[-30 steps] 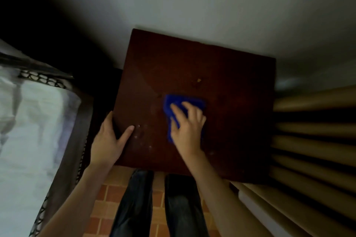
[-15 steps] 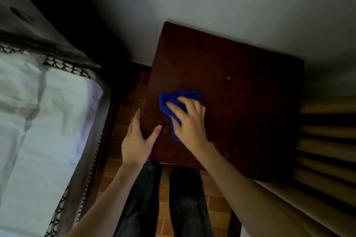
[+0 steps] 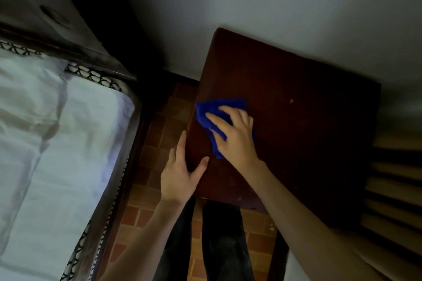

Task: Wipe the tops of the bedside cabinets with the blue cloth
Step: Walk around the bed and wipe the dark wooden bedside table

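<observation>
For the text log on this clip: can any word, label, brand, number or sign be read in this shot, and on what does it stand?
No text can be read anywhere in this shot.
The cabinet top, blue cloth, wall and bed sheet bear no writing.
The bed's border carries only a black pattern, no letters.
The pale speck on the cabinet top is a mark, not a label.

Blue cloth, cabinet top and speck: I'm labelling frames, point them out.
blue cloth [image 3: 214, 105], head view, uncovered upper-left part.
cabinet top [image 3: 308, 143], head view, bare middle.
pale speck [image 3: 291, 101], head view, its centre.
</observation>
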